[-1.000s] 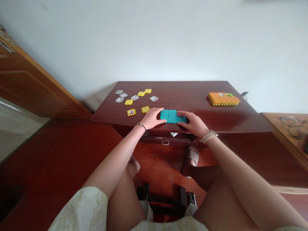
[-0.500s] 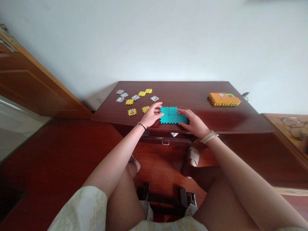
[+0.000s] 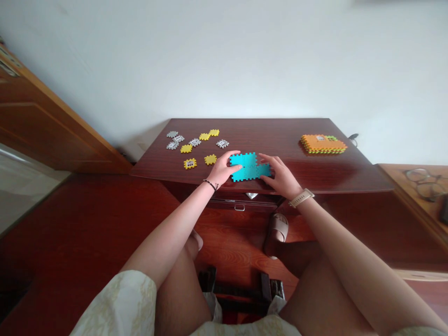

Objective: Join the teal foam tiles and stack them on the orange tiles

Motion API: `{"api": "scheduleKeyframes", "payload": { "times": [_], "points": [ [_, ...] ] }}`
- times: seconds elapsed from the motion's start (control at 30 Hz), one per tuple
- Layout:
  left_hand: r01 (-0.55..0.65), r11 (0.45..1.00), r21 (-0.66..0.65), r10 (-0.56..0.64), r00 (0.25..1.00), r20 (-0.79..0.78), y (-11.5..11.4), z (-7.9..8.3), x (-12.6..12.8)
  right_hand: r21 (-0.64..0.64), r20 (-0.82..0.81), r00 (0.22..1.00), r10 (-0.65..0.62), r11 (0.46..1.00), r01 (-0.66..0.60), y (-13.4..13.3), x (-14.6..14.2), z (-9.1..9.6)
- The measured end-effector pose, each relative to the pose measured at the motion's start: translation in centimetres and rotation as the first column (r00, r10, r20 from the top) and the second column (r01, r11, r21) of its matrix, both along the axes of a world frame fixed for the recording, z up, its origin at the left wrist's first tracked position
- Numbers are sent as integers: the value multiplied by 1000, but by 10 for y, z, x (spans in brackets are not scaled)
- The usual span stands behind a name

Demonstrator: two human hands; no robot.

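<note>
A flat, L-shaped teal panel of toothed plastic tiles [image 3: 249, 166] lies near the front edge of the glossy dark wooden counter [image 3: 280, 135].
The left hand [image 3: 224, 169] pinches its left edge with thumb and fingers; the right hand [image 3: 280, 175] curls its fingers over the right edge.

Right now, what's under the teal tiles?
Only the table shows around the teal tiles. The left hand and right hand grip their edges; whatever lies directly beneath is covered.
</note>
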State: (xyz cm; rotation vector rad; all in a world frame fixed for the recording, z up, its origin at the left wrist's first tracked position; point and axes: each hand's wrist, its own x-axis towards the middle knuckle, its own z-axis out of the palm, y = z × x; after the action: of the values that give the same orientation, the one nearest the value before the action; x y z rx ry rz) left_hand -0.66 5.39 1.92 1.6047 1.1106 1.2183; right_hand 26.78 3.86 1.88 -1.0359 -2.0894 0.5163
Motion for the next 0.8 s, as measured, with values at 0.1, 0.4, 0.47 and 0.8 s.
{"api": "scheduleKeyframes", "payload": {
  "times": [0.1, 0.4, 0.47, 0.8],
  "points": [
    [-5, 1000, 14, 6, 1000, -20, -1, 0, 1, -57, -40, 999, -1, 998, -1, 2, 1, -1],
    [-80, 994, 73, 83, 996, -32, 4, -8, 10, -191, -226, 970, -86, 981, 42, 5, -6, 2],
    [-100, 993, 62, 100, 995, -4, 7, -10, 13, -206, -262, 959, -106, 977, 51, 5, -7, 4],
    [-37, 999, -39, 39, 998, 57, 7, -14, 24, -257, -347, 921, -176, 962, 87, 6, -12, 4]
  ]
}}
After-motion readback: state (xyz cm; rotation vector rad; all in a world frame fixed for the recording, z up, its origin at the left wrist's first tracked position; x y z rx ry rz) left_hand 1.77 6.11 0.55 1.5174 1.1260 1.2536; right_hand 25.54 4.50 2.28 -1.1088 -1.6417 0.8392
